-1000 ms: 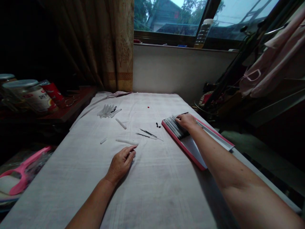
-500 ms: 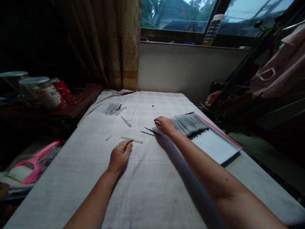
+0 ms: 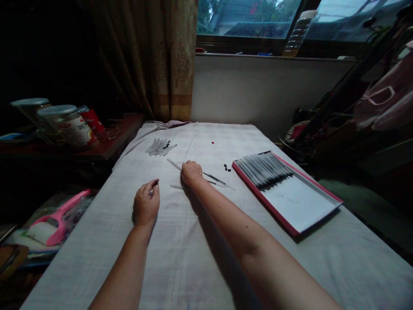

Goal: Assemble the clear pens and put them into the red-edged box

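Observation:
My right hand (image 3: 192, 172) is closed at the near end of a clear pen barrel (image 3: 173, 163) lying slantwise on the cloth. A second clear barrel (image 3: 176, 186) lies partly hidden below that hand. Thin dark pen refills (image 3: 215, 178) lie to the right of it. My left hand (image 3: 146, 203) is to the left, thumb and fingertips pinched together; what they hold, if anything, is too small to make out. Small black plugs (image 3: 227, 168) lie between the refills and a red-rimmed tray (image 3: 265, 199), which holds a row of black-ended pens (image 3: 264, 169).
A pile of clear barrels (image 3: 158, 147) with black bits lies at the far left of the white tablecloth (image 3: 180, 258). One small red piece (image 3: 213, 142) lies near the far edge. Lidded jars (image 3: 69, 127) stand on a side table, above a pink-handled object (image 3: 61, 217).
My right hand has moved left from beside the tray to the slanted barrel, uncovering the black plugs. My left hand has shifted left, to where a short pale tube lay. The view has turned slightly.

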`<state>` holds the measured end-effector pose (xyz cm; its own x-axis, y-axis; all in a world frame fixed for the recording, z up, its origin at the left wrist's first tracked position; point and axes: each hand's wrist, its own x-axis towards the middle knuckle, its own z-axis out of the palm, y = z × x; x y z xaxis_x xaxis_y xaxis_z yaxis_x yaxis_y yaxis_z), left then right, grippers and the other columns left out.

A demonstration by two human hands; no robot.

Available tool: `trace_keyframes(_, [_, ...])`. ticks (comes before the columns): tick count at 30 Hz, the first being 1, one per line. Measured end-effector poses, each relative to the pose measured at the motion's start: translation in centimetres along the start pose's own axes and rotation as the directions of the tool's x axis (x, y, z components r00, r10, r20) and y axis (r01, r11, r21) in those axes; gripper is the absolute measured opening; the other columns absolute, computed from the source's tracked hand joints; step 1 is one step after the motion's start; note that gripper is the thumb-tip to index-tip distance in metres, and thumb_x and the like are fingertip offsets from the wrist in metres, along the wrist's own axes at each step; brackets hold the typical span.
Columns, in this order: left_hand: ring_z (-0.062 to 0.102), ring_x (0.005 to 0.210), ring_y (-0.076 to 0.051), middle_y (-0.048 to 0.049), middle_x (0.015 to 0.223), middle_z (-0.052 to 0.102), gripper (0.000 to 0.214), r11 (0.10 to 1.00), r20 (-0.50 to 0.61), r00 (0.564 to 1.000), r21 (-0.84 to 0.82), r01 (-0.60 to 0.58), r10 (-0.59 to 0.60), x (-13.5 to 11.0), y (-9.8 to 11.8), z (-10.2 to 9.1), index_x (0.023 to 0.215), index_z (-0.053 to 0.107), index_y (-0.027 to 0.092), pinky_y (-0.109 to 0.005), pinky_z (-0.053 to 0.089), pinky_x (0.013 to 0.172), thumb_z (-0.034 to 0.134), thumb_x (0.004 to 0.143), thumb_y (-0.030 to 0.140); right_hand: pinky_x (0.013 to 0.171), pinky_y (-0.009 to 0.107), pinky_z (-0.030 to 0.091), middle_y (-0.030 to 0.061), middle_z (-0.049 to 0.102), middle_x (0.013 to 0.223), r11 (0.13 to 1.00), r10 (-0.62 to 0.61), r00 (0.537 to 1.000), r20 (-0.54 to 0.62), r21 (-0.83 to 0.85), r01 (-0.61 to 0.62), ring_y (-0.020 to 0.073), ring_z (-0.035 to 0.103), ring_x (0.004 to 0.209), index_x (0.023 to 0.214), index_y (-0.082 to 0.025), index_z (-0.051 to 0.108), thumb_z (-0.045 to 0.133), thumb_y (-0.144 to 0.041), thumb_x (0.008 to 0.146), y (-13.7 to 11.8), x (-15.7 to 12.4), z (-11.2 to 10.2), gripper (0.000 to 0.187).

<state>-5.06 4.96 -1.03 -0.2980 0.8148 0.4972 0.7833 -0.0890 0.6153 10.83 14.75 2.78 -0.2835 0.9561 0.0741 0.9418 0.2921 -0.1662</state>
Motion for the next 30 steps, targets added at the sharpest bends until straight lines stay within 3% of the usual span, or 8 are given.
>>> trace_keyframes(4, [0.063,0.101,-0.028,-0.0117,0.110,0.070,0.032,0.987,-0.015,0.992,0.110,-0.121,0.123,-0.5,0.8,0.2,0.112,0.068,0.017,-0.042,0.050,0.089,0.048,0.089,0.027,0.078,0.032,0.047,0.0132,0.069,0.109,0.999,0.009,1.000,-0.019,0.051,-0.008,0.0222,0.064,0.097,0.113,-0.018,0.062,0.044,-0.023,0.095,-0.2,-2.1,-0.2,0.026])
trace_keyframes(8, [0.055,0.119,-0.030,-0.0136,0.126,0.063,0.032,0.920,-0.006,0.944,0.226,-0.321,0.331,-1.3,2.5,0.2,0.119,0.065,0.019,-0.047,0.040,0.100,0.051,0.091,0.026,0.076,0.027,0.044,0.0052,0.072,0.100,0.949,-0.086,0.993,-0.077,0.297,0.105,0.0178,0.064,0.089,0.104,-0.022,0.065,0.052,-0.030,0.093,0.9,-6.2,-0.5,0.019])
trace_keyframes(11, [0.051,0.123,-0.033,-0.0109,0.124,0.065,0.029,0.858,0.089,0.896,0.260,-0.443,0.435,-2.1,3.9,0.1,0.118,0.065,0.023,-0.058,0.024,0.108,0.053,0.092,0.028,0.070,0.024,0.043,0.0025,0.072,0.091,0.878,-0.128,0.988,-0.085,0.454,0.153,0.0141,0.062,0.077,0.099,-0.021,0.068,0.058,-0.025,0.089,2.3,-9.4,-0.7,0.015])
trace_keyframes(14, [0.064,0.100,-0.027,-0.0059,0.099,0.073,0.021,0.831,0.252,0.845,0.195,-0.521,0.471,-2.8,4.7,0.0,0.104,0.069,0.024,-0.059,0.023,0.108,0.051,0.093,0.030,0.068,0.023,0.044,0.0017,0.072,0.090,0.833,-0.109,0.990,-0.088,0.535,0.139,0.0126,0.062,0.074,0.099,-0.020,0.069,0.058,-0.023,0.089,4.5,-11.7,-1.1,0.015])
trace_keyframes(17, [0.067,0.084,-0.023,-0.0051,0.090,0.074,0.024,0.845,0.380,0.810,0.118,-0.521,0.446,-3.4,4.9,0.3,0.100,0.068,0.022,-0.046,0.043,0.095,0.048,0.094,0.032,0.077,0.024,0.046,0.0041,0.072,0.101,0.889,0.022,0.993,-0.118,0.457,0.034,0.0144,0.064,0.086,0.107,-0.020,0.068,0.054,-0.023,0.091,7.2,-12.8,-1.6,0.022])
trace_keyframes(21, [0.068,0.085,-0.021,-0.0060,0.094,0.074,0.028,0.905,0.369,0.849,0.048,-0.423,0.377,-3.8,4.7,0.7,0.102,0.068,0.021,-0.031,0.051,0.074,0.045,0.095,0.035,0.080,0.029,0.046,0.0095,0.067,0.109,0.972,0.215,0.970,-0.115,0.120,-0.201,0.0208,0.063,0.097,0.115,-0.023,0.067,0.051,-0.028,0.093,9.8,-13.1,-2.1,0.028])
trace_keyframes(25, [0.068,0.086,-0.019,-0.0050,0.094,0.073,0.029,0.930,0.337,0.869,-0.060,-0.364,0.362,-3.8,4.6,0.9,0.102,0.068,0.022,-0.029,0.053,0.077,0.046,0.094,0.038,0.072,0.030,0.046,0.0100,0.065,0.106,0.967,0.250,0.966,-0.057,-0.034,-0.252,0.0224,0.063,0.094,0.106,-0.024,0.069,0.051,-0.033,0.093,10.1,-13.0,-1.9,0.024])
trace_keyframes(30, [0.068,0.091,-0.019,-0.0049,0.097,0.073,0.029,0.930,0.301,0.883,-0.191,-0.314,0.360,-3.6,4.6,1.0,0.107,0.069,0.023,-0.031,0.054,0.083,0.046,0.094,0.037,0.074,0.031,0.045,0.0109,0.064,0.108,0.963,0.264,0.961,-0.086,-0.039,-0.268,0.0230,0.062,0.096,0.110,-0.021,0.064,0.051,-0.031,0.093,10.0,-12.6,-1.3,0.024])
